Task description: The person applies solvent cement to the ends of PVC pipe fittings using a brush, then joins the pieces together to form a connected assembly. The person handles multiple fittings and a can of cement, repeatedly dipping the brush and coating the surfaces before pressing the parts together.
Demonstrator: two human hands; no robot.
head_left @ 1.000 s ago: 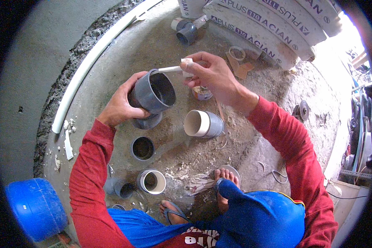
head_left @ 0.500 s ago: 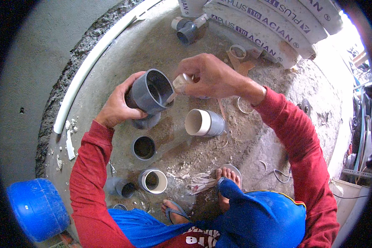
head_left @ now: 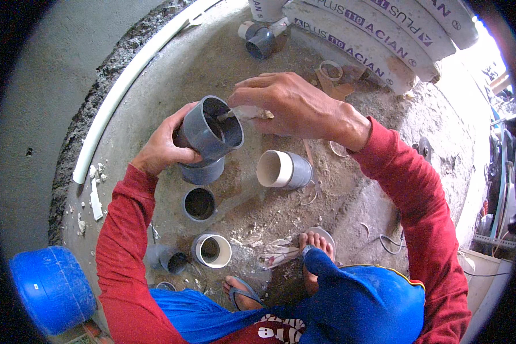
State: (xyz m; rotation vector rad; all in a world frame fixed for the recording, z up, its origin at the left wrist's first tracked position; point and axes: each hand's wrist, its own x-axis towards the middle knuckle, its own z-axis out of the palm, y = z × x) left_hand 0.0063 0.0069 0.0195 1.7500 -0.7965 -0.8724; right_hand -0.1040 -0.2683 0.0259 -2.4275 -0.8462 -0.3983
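While the left hand (head_left: pixel 161 150) wraps the grey pipe fitting (head_left: pixel 210 131), mouth tilted up-right, the right hand (head_left: pixel 295 106) pinches a small brush (head_left: pixel 242 113) inside its rim.

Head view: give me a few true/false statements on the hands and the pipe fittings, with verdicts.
1. The left hand holds a grey pipe fitting with its open mouth facing up. True.
2. The right hand rests flat on the ground. False: it is raised over the fitting, pushing a small applicator into its mouth.
3. A white-rimmed fitting lies on its side on the ground right of the held one. True.
4. The blue drum stands at upper right. False: it is at lower left.
5. A long white pipe curves along the ground at left. True.
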